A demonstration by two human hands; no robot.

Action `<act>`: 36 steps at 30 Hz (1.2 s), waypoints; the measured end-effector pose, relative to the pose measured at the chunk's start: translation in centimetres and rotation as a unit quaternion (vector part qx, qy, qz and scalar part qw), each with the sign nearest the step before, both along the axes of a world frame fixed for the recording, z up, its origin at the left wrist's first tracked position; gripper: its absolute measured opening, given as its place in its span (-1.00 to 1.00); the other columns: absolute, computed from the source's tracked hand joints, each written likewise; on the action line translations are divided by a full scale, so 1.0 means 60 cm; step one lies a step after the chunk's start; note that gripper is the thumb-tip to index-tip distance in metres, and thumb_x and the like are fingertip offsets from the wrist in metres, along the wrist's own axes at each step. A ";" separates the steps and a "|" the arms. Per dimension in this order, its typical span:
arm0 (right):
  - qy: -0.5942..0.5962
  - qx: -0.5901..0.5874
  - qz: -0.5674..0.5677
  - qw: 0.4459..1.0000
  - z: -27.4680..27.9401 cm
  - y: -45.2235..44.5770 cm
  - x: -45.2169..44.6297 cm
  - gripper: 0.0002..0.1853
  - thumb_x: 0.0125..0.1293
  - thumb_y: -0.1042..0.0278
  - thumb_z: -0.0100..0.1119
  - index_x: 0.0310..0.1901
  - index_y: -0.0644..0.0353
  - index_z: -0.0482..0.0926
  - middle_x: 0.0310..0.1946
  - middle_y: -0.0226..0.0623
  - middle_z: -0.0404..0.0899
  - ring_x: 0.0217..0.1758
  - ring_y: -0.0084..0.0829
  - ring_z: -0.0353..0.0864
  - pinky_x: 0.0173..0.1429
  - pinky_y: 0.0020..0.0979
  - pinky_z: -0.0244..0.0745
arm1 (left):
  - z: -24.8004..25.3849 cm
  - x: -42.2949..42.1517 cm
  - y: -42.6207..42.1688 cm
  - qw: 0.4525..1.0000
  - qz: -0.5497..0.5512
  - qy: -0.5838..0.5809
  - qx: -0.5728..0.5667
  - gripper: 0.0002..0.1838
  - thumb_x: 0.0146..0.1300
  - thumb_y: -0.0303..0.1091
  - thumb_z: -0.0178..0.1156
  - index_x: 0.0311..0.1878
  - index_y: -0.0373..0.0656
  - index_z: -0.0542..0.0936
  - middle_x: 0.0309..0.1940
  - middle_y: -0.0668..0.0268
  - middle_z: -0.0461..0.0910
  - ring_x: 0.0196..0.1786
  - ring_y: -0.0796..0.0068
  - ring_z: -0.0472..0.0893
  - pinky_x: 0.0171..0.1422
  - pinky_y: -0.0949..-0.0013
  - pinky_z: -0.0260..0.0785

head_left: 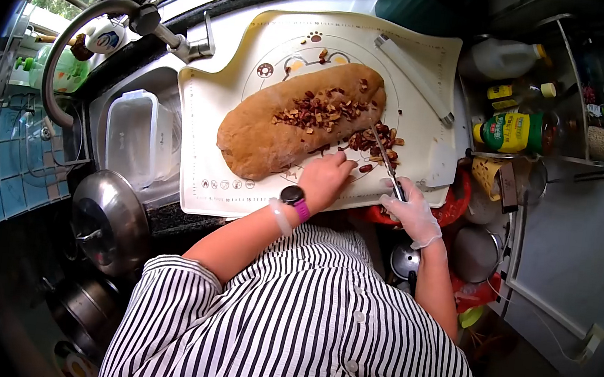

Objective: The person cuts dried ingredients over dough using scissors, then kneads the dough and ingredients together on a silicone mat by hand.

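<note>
Currently my right hand [416, 213], gloved, is closed around scissors [389, 165], blades pointing away into chopped bits [362, 140] just beyond. My left hand [325, 179] is half-curled, fingers by the near edge of the brown dough [302, 136]; can't tell if it grips anything. Dough lies ahead of left hand, on mat [208, 129].

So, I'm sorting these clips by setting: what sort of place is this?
Probably a home kitchen: there's a curved faucet by a sink, bottles on the right, and what looks like dough on a mat.
</note>
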State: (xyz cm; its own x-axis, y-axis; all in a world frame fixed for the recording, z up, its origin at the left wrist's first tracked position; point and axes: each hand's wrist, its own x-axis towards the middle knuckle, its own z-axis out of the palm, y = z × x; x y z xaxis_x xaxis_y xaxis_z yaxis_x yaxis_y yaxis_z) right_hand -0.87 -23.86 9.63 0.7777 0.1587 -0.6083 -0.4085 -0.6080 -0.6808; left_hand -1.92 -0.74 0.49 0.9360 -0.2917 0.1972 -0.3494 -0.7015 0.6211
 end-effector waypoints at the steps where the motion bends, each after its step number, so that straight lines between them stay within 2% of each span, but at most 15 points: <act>1: -0.008 0.000 -0.010 1.000 0.001 -0.006 -0.002 -0.54 0.26 0.15 0.34 0.09 0.27 0.58 -0.39 -0.29 0.52 -0.33 -0.42 0.51 -0.13 -0.30 0.49 | -0.002 0.005 -0.014 1.000 -0.006 0.015 -0.006 -0.77 0.22 -0.28 0.36 -0.09 -0.10 0.65 -0.24 0.20 0.55 -0.17 0.12 0.64 -0.13 0.10 0.51; 3: -0.012 -0.002 -0.009 1.000 -0.004 -0.015 -0.008 -0.53 0.26 0.15 0.34 0.10 0.27 0.58 -0.40 -0.30 0.51 -0.34 -0.45 0.52 -0.16 -0.32 0.50 | -0.031 0.020 -0.035 0.999 -0.010 -0.007 0.043 -0.81 0.22 -0.30 0.36 -0.15 -0.12 0.63 -0.26 0.19 0.55 -0.18 0.11 0.64 -0.12 0.10 0.51; 5: 0.007 0.006 -0.022 1.000 0.006 -0.014 -0.015 -0.53 0.26 0.15 0.35 0.11 0.27 0.57 -0.41 -0.31 0.51 -0.37 -0.46 0.51 -0.20 -0.34 0.50 | -0.054 0.025 -0.039 0.999 -0.009 -0.004 0.033 -0.81 0.22 -0.30 0.35 -0.16 -0.13 0.62 -0.26 0.18 0.55 -0.17 0.10 0.64 -0.13 0.09 0.52; 10: -0.018 0.017 -0.022 0.999 -0.010 -0.028 -0.031 -0.50 0.26 0.14 0.37 0.13 0.28 0.56 -0.41 -0.33 0.51 -0.39 -0.49 0.52 -0.22 -0.36 0.50 | -0.037 0.022 -0.036 0.998 0.046 0.030 -0.037 -0.82 0.23 -0.30 0.33 -0.17 -0.13 0.61 -0.27 0.15 0.56 -0.21 0.07 0.65 -0.19 0.09 0.54; 15: 0.013 0.017 -0.024 0.999 -0.012 -0.032 -0.038 -0.46 0.25 0.12 0.39 0.16 0.29 0.54 -0.36 -0.29 0.54 -0.33 -0.44 0.54 -0.16 -0.35 0.50 | -0.033 0.026 -0.056 0.999 0.032 0.013 -0.018 -0.83 0.29 -0.27 0.30 -0.14 -0.12 0.62 -0.25 0.15 0.58 -0.25 0.03 0.65 -0.18 0.05 0.54; 18: 0.003 -0.002 -0.021 1.000 -0.016 -0.037 -0.042 -0.46 0.24 0.13 0.38 0.15 0.29 0.54 -0.34 -0.26 0.56 -0.29 -0.43 0.56 -0.12 -0.34 0.51 | -0.022 0.026 -0.051 0.988 0.098 0.083 -0.086 -0.85 0.27 -0.27 0.32 -0.18 -0.11 0.67 -0.26 0.18 0.64 -0.23 0.08 0.68 -0.18 0.09 0.54; 20: 0.007 0.004 -0.020 1.000 -0.008 -0.036 -0.039 -0.46 0.23 0.14 0.38 0.15 0.29 0.54 -0.34 -0.26 0.57 -0.28 -0.42 0.56 -0.12 -0.34 0.51 | -0.011 0.022 -0.040 0.958 0.169 0.144 -0.181 -0.87 0.26 -0.29 0.33 -0.20 -0.11 0.71 -0.28 0.17 0.71 -0.23 0.10 0.70 -0.15 0.13 0.54; 21: 0.015 0.009 -0.019 1.000 -0.005 -0.035 -0.040 -0.46 0.22 0.15 0.38 0.15 0.29 0.55 -0.33 -0.25 0.58 -0.28 -0.42 0.57 -0.11 -0.34 0.51 | 0.000 0.023 -0.030 0.952 0.184 0.164 -0.182 -0.86 0.27 -0.30 0.32 -0.17 -0.11 0.71 -0.27 0.17 0.72 -0.25 0.12 0.70 -0.15 0.15 0.54; 24: 0.001 0.005 -0.019 1.000 -0.026 -0.035 -0.045 -0.46 0.21 0.16 0.38 0.15 0.29 0.55 -0.34 -0.27 0.57 -0.28 -0.43 0.56 -0.11 -0.35 0.51 | -0.002 0.024 -0.027 0.961 0.174 0.140 -0.160 -0.85 0.27 -0.27 0.33 -0.19 -0.12 0.71 -0.25 0.16 0.69 -0.24 0.10 0.70 -0.16 0.12 0.54; 26: 0.026 0.012 -0.030 0.999 -0.022 -0.031 -0.044 -0.45 0.20 0.16 0.38 0.16 0.29 0.55 -0.33 -0.26 0.58 -0.27 -0.43 0.57 -0.10 -0.35 0.51 | -0.005 0.023 -0.037 0.992 0.102 0.079 -0.009 -0.83 0.26 -0.24 0.35 -0.21 -0.13 0.70 -0.22 0.16 0.66 -0.23 0.08 0.69 -0.16 0.07 0.54; 30: 0.058 0.007 -0.021 0.998 -0.016 -0.034 -0.041 -0.40 0.18 0.14 0.40 0.20 0.30 0.54 -0.26 -0.21 0.63 -0.24 -0.42 0.61 -0.04 -0.36 0.54 | -0.028 0.025 -0.046 0.992 0.100 0.073 0.002 -0.79 0.26 -0.20 0.36 -0.24 -0.16 0.68 -0.20 0.17 0.62 -0.21 0.04 0.68 -0.16 0.00 0.53; 31: 0.058 0.007 -0.020 0.998 -0.019 -0.037 -0.042 -0.40 0.18 0.14 0.40 0.20 0.30 0.54 -0.26 -0.21 0.63 -0.24 -0.42 0.61 -0.04 -0.36 0.54 | -0.026 0.022 -0.040 0.991 0.106 0.081 -0.029 -0.78 0.26 -0.21 0.36 -0.23 -0.18 0.69 -0.22 0.16 0.65 -0.22 0.05 0.69 -0.17 0.05 0.54; 33: 0.063 -0.013 -0.032 0.997 -0.026 -0.040 -0.043 -0.36 0.17 0.13 0.41 0.23 0.31 0.52 -0.15 -0.11 0.66 -0.12 -0.33 0.66 0.08 -0.32 0.55 | -0.016 0.021 -0.025 0.988 0.112 0.088 -0.058 -0.78 0.27 -0.22 0.35 -0.22 -0.19 0.70 -0.23 0.14 0.67 -0.23 0.06 0.69 -0.18 0.09 0.55; 35: 0.049 -0.019 -0.008 0.999 -0.028 -0.040 -0.042 -0.34 0.17 0.11 0.41 0.25 0.31 0.52 -0.10 -0.08 0.67 -0.05 -0.26 0.66 0.15 -0.29 0.53 | -0.002 0.022 -0.011 0.931 0.184 0.230 -0.217 -0.77 0.28 -0.19 0.34 -0.24 -0.19 0.71 -0.27 0.08 0.71 -0.23 0.08 0.72 -0.07 0.15 0.58; 36: 0.034 -0.026 0.017 0.999 -0.026 -0.037 -0.041 -0.32 0.16 0.09 0.41 0.26 0.30 0.51 -0.05 -0.04 0.67 0.02 -0.20 0.66 0.22 -0.26 0.51 | -0.006 0.027 0.001 0.892 0.179 0.300 -0.287 -0.78 0.28 -0.24 0.34 -0.26 -0.24 0.73 -0.39 0.16 0.73 -0.33 0.29 0.72 -0.14 0.27 0.58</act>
